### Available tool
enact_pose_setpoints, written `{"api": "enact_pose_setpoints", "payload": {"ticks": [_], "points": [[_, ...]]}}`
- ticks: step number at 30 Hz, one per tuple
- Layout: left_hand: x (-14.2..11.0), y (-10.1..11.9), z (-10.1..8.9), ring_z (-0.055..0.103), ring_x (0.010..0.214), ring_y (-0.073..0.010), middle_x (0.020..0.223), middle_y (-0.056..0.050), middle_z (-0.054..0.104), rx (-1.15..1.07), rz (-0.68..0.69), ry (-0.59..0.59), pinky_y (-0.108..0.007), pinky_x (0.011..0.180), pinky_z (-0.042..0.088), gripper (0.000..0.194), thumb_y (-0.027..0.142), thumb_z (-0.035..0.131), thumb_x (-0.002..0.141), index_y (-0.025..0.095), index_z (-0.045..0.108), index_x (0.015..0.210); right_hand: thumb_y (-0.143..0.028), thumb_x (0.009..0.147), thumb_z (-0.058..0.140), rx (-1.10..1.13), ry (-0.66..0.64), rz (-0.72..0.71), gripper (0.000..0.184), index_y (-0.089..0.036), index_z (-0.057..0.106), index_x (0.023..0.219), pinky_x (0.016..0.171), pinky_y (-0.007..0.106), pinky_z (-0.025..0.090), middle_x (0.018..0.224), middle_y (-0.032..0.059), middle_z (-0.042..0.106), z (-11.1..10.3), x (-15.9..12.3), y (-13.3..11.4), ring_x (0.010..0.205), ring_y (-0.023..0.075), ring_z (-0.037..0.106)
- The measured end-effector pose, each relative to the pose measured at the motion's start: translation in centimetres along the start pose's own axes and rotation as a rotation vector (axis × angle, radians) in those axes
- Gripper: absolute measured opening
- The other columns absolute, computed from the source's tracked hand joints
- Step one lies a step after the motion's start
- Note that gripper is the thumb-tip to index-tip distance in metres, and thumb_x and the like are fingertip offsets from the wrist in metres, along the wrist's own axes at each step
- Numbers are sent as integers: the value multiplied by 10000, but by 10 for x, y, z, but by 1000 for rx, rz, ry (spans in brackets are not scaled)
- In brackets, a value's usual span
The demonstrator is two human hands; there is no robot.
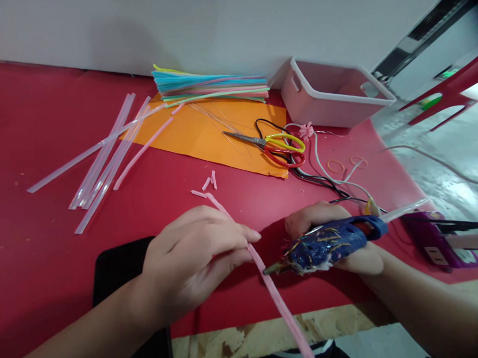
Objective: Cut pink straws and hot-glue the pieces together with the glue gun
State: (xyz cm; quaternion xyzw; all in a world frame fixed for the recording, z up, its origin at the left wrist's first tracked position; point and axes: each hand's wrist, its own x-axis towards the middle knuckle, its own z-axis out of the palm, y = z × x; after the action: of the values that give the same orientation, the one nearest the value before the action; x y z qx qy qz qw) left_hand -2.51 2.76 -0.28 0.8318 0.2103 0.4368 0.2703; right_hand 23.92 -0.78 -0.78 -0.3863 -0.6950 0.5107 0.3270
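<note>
My left hand (pixel 191 260) is closed, pinching a long pink pipe cleaner (pixel 282 306) that runs diagonally from the red table down past its front edge. My right hand (pixel 328 233) grips a blue glue gun (pixel 329 244) smeared with dried glue. The gun's nozzle points left and touches the pipe cleaner just below my left fingertips. A clear glue stick (pixel 406 209) sticks out of the back of the gun.
Several clear glue sticks (pixel 99 164) lie at the left. Orange paper (pixel 217 132) carries scissors (pixel 275 144) and a bundle of coloured pipe cleaners (pixel 211 88). A white basket (pixel 330 93), cables (pixel 326 178), a purple power strip (pixel 435 241) and a black phone (pixel 120 268) are around.
</note>
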Motion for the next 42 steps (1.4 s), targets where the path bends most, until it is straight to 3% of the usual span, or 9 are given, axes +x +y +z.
{"api": "enact_pose_setpoints", "payload": {"ticks": [7,18,23,28,35,42], "points": [[-4,-1,2,717,777,-131,868,-45,798,-76,-4,49,-233,706,600,184,83,760,800,170,664,932,-410,850,623,-92,-12,0,243,-183,595,767,486,229,476,613,22,663,-2,3,-7,519,131,609],[-5,-1,5,715,792,-134,871,-60,794,-83,-20,60,-232,735,602,185,64,751,800,135,702,964,-275,783,650,-73,29,-27,120,-167,610,749,493,201,453,620,9,647,3,2,0,523,102,570],[-6,-2,6,727,782,-139,875,-61,799,-117,14,84,-242,719,607,209,68,757,799,159,641,948,-367,837,630,-66,18,-77,214,-165,593,776,485,194,446,630,16,650,4,4,-2,523,97,580],[0,-2,0,726,761,-128,851,-60,795,-12,98,8,-242,742,605,64,117,703,862,160,661,884,-521,871,583,-65,20,-87,386,-159,593,740,469,201,435,590,16,616,6,5,-5,501,95,553],[-1,-2,-3,728,878,-142,943,-109,797,43,165,-26,-250,851,574,99,59,682,857,94,727,938,-451,863,612,-47,8,-36,305,-165,593,757,490,222,435,620,15,617,5,1,-2,535,104,543],[-4,-4,-2,712,893,-140,964,-101,790,43,152,-29,-254,864,564,123,34,716,816,89,739,924,-526,866,605,-20,8,-82,366,-172,594,775,489,220,425,614,4,596,7,-1,0,527,99,534]]}}
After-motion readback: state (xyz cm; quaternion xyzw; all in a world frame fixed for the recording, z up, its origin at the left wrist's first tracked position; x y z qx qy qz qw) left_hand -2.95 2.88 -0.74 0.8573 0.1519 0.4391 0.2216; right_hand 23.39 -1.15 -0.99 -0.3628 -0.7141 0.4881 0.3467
